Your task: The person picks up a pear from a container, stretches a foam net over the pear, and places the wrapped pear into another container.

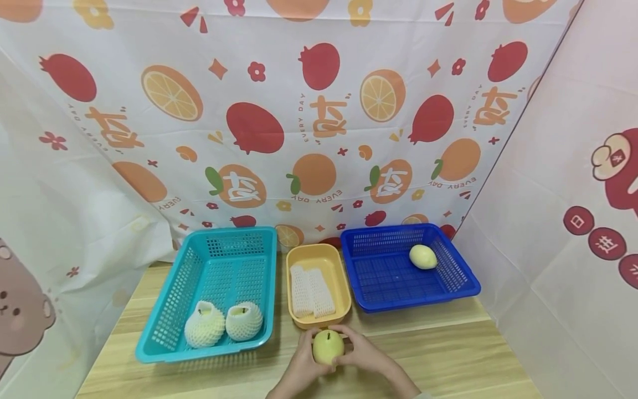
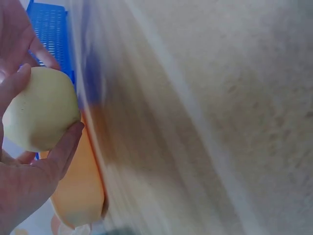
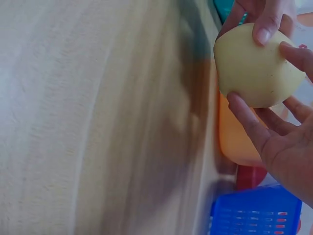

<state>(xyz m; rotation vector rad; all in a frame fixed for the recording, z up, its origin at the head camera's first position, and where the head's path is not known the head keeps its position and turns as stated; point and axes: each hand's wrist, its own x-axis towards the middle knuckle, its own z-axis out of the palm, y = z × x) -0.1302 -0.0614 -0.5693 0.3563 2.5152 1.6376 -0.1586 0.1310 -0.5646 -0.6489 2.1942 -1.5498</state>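
Step in hand, as we judge it: two-handed handling of one bare pear [image 1: 328,347]. We see it in front of the yellow tray [image 1: 341,277], stem up; whether it touches the surface [image 1: 438,354] we cannot tell. Left hand [image 1: 303,359] and right hand [image 1: 363,351] both grip it, fingers and thumbs about its sides. White foam nets [image 1: 301,291] lie flat in the tray, near. Next move, our judgement: it calls for one hand to keep the pear steady before the other lets go.
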